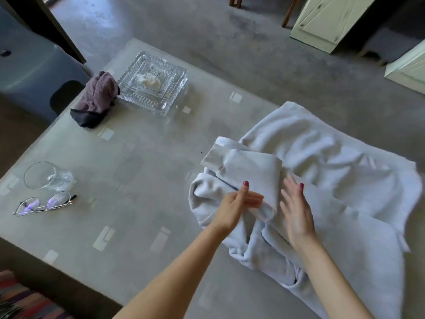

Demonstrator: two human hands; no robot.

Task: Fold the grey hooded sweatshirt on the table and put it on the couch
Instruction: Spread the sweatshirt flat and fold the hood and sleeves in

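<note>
The pale grey hooded sweatshirt (322, 171) lies rumpled on the right half of the table (142, 180), part of it hanging past the right edge. One sleeve (248, 169) is folded across its left side, cuff pointing far-left. My left hand (236, 206) hovers at the sleeve's near edge, fingers straight and together, thumb up, holding nothing. My right hand (296, 215) is just right of it, flat with fingers spread over the fabric, gripping nothing. The hood is bunched under and in front of the hands.
A cut-glass dish (153, 82) and a purple-and-black cloth (96, 100) sit at the far left of the table. A drinking glass (43, 176) and spectacles (43, 203) lie at the left edge. A dark seat (30, 72) stands beyond, cream cabinets (331, 21) at the far right.
</note>
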